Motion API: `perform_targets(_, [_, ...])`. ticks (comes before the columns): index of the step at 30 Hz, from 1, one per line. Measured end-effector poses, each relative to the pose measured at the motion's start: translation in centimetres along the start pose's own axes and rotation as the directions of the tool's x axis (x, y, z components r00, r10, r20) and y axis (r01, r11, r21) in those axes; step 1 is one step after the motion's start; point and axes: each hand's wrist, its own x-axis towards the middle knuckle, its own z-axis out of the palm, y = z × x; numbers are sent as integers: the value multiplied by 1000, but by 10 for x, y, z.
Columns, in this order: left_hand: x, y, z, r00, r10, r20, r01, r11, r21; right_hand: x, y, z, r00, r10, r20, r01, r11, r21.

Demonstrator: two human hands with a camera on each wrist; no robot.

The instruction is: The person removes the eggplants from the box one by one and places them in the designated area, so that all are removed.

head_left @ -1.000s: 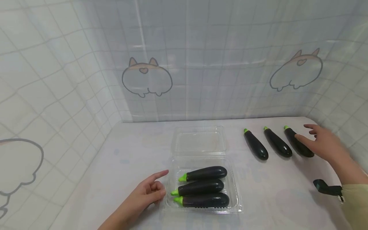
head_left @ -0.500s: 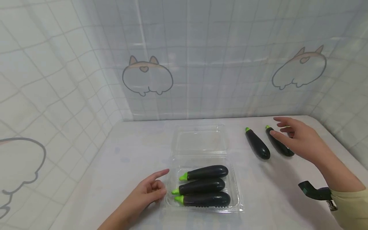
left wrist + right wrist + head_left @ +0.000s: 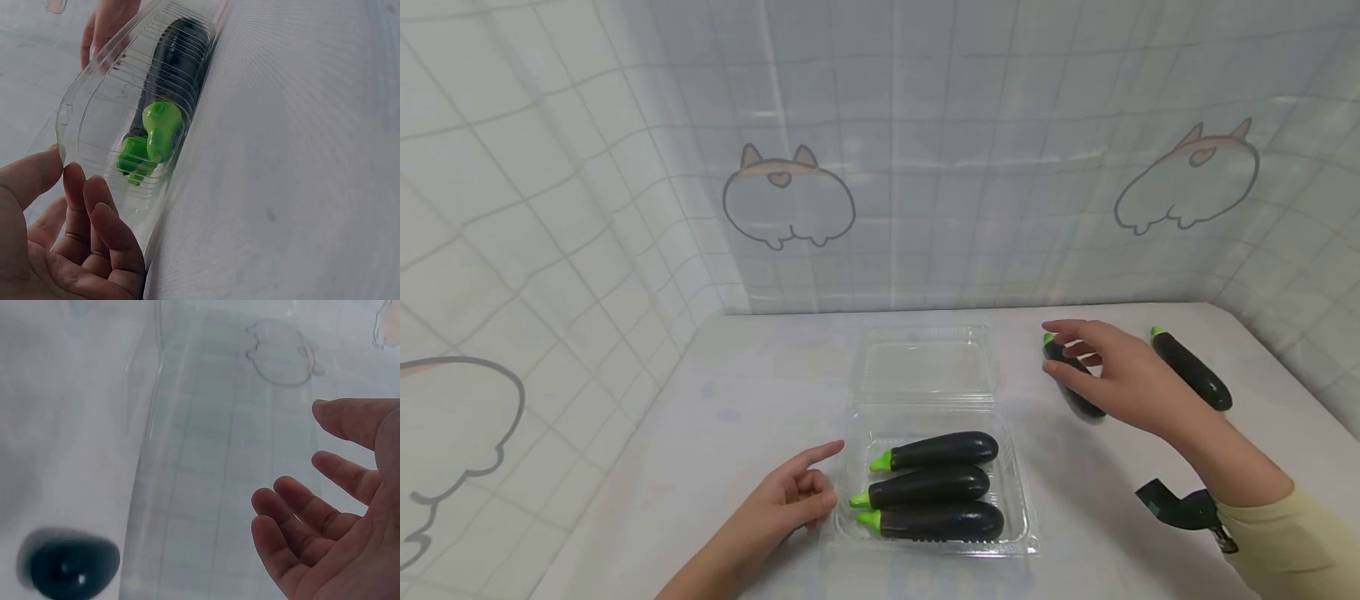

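A clear plastic clamshell container [image 3: 1018, 533] lies with its lid [image 3: 925, 367] folded back. Three eggplants [image 3: 943, 485] with bright green stems lie side by side in its base. My left hand [image 3: 786, 500] pinches the container's left rim, thumb and fingertips meeting at the edge in the left wrist view. Over the loose eggplant [image 3: 1078, 400] on the right side hovers my right hand [image 3: 1112, 371], fingers spread and nothing in them. That eggplant is partly covered by the hand. Another loose eggplant [image 3: 1191, 371] lies farther right, beyond the wrist.
The white table [image 3: 760, 375] ends at a hanging curtain [image 3: 955, 183] with a grid and cartoon pattern, which also closes off both sides. A dark wrist-camera mount [image 3: 1180, 508] sticks out from the right sleeve [image 3: 1285, 533].
My right hand has moved left from the rightmost loose eggplant, past the middle one, to above the leftmost. The middle one is now hidden behind the hand. The left hand stays put.
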Motion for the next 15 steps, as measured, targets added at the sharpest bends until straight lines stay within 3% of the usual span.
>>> perform_targets(15, [0,-2,-1,1000,2,2,-2,1000,-8,9,-28,34,987,-129,92,127,991,31])
